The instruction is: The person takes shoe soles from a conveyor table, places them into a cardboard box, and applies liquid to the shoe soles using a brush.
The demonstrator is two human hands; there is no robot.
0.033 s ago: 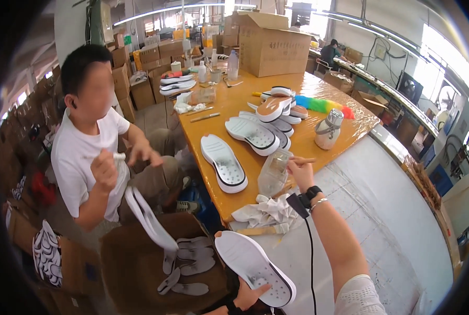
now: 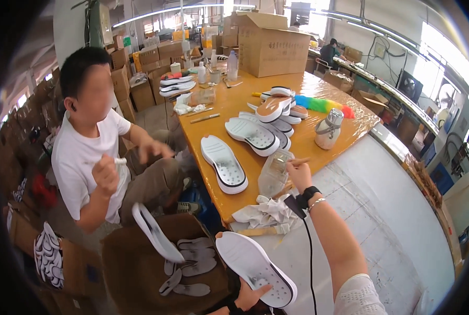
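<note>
My left hand [image 2: 250, 295] grips a white shoe sole [image 2: 253, 265] with a black line round its edge, thumb over the dotted end. With closed fingers, my right hand [image 2: 299, 176] holds a slim wooden handle [image 2: 301, 160] at the mouth of a see-through plastic container [image 2: 274, 176]; the handle's far end cannot be made out. Another sole [image 2: 224, 164] lies to the left of the container, and several more soles [image 2: 251, 135] are piled behind it. A crumpled white cloth [image 2: 266, 212] lies between the container and my left hand's sole.
A co-worker [image 2: 95, 142] sits at the left, holding a small white thing. Below is a cardboard box [image 2: 124, 262] of soles, one sole [image 2: 155, 231] tilted above it. A metal-topped bottle [image 2: 329, 129], rainbow duster [image 2: 321, 104] and large carton [image 2: 273, 51] stand or lie on the table [image 2: 203, 131].
The tilted sole has dropped lower into the box and shifted right. The co-worker's open hand has moved right. My hands stay almost where they were.
</note>
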